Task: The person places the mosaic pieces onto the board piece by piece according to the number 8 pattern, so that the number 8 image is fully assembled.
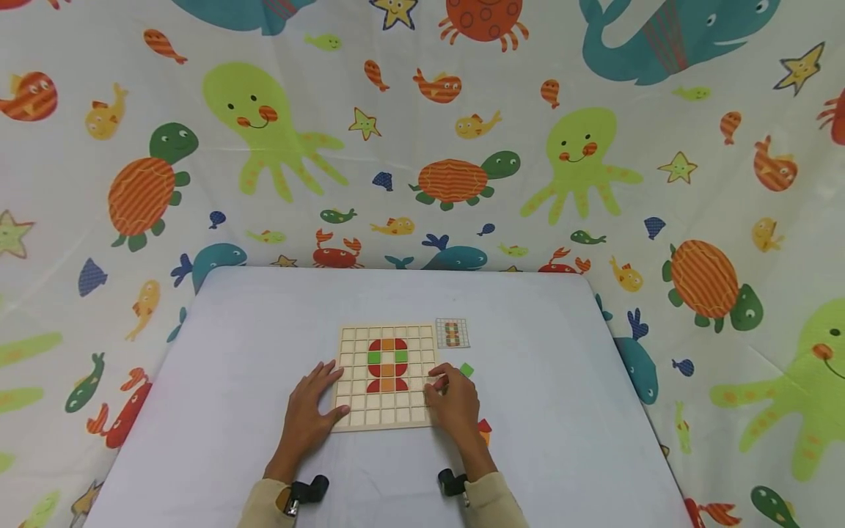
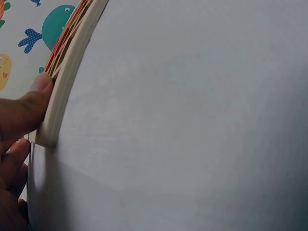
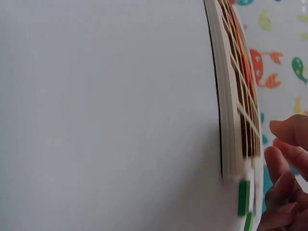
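A wooden grid board (image 1: 353,419) lies on the white table, with red, orange and green tiles forming a pattern in its middle columns. My left hand (image 1: 309,411) rests at its left edge, fingers extended along the side. In the left wrist view, the left thumb (image 2: 41,91) touches the board near its front corner. Over the right edge, my right hand (image 1: 455,402) has loosely bent fingers. Thumb and fingers (image 3: 281,166) stand slightly apart in the right wrist view, with nothing visible between them. A green tile (image 1: 467,369) lies just beyond this hand.
A small pattern card (image 1: 461,334) with a printed grid lies at the board's far right corner. Red tiles (image 1: 485,425) and orange tiles (image 1: 485,438) lie right of the right wrist, partly hidden by it. A curtain printed with sea animals (image 1: 409,242) hangs behind the table.
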Action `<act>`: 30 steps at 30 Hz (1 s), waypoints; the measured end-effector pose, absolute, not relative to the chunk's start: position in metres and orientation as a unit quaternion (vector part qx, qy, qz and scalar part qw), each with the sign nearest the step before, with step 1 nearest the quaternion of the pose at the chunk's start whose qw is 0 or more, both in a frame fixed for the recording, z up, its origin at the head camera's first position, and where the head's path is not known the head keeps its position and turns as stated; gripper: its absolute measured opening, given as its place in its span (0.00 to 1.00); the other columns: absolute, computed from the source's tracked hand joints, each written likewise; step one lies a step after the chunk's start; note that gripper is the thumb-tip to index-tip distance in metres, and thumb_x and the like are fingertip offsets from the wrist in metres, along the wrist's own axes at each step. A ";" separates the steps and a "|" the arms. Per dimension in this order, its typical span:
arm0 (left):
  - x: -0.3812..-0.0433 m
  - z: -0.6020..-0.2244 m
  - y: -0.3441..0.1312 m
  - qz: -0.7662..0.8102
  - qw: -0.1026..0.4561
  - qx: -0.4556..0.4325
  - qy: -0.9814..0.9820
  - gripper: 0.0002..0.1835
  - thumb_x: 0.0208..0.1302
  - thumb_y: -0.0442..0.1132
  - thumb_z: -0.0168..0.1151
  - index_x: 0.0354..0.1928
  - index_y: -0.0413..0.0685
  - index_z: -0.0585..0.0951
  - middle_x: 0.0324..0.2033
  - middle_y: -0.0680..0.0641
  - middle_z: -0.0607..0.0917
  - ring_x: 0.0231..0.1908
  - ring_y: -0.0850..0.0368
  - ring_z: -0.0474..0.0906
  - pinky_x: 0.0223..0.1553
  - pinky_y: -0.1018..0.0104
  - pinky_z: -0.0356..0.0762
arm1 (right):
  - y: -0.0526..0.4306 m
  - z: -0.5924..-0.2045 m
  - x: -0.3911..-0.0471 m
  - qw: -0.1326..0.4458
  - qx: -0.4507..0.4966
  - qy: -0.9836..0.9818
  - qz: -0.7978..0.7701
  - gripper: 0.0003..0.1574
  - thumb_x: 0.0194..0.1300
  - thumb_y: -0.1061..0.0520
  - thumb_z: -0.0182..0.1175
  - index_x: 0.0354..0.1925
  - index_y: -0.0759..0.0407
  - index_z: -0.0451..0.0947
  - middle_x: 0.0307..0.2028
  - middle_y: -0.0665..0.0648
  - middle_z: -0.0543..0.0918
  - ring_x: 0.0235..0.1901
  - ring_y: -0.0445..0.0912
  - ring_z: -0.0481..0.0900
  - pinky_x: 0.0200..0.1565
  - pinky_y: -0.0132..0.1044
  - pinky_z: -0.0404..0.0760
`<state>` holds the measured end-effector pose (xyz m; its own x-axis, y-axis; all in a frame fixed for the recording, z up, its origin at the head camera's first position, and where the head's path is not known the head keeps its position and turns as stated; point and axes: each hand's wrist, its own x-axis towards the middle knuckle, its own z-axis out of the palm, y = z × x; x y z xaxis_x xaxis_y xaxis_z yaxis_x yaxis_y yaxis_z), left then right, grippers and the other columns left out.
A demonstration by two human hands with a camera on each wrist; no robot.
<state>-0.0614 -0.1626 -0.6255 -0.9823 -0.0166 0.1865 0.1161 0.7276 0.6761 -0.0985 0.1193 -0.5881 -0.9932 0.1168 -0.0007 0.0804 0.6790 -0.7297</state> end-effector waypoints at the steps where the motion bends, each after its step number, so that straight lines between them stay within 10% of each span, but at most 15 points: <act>1: -0.061 -0.625 -0.163 -0.368 0.089 -0.027 -0.925 0.40 0.55 0.41 0.81 0.72 0.47 0.78 0.76 0.39 0.74 0.79 0.33 0.62 0.76 0.25 0.55 | 0.125 -0.589 -0.099 0.026 -0.060 -0.916 0.396 0.13 0.61 0.57 0.78 0.43 0.47 0.86 0.27 0.45 0.81 0.25 0.39 0.73 0.24 0.33 0.68; 13: -0.060 -0.628 -0.164 -0.363 0.093 -0.032 -0.927 0.40 0.54 0.41 0.82 0.71 0.46 0.79 0.76 0.38 0.74 0.78 0.32 0.63 0.76 0.25 0.55 | 0.174 -0.594 -0.111 0.016 -0.160 -0.925 0.344 0.25 0.67 0.51 0.74 0.60 0.51 0.82 0.30 0.53 0.80 0.28 0.46 0.75 0.28 0.35 0.72; 30: -0.061 -0.628 -0.163 -0.364 0.078 -0.020 -0.928 0.40 0.56 0.42 0.81 0.72 0.48 0.78 0.77 0.40 0.73 0.79 0.34 0.61 0.77 0.26 0.53 | 0.166 -0.595 -0.116 0.024 -0.126 -0.912 0.388 0.13 0.65 0.59 0.74 0.42 0.48 0.80 0.36 0.52 0.83 0.33 0.46 0.77 0.31 0.36 0.70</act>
<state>-0.0606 -0.1633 -0.6285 -0.9871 -0.0194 0.1588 0.0937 0.7348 0.6718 -0.1164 0.1664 -0.5946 -0.9670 0.2490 -0.0539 0.2114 0.6665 -0.7149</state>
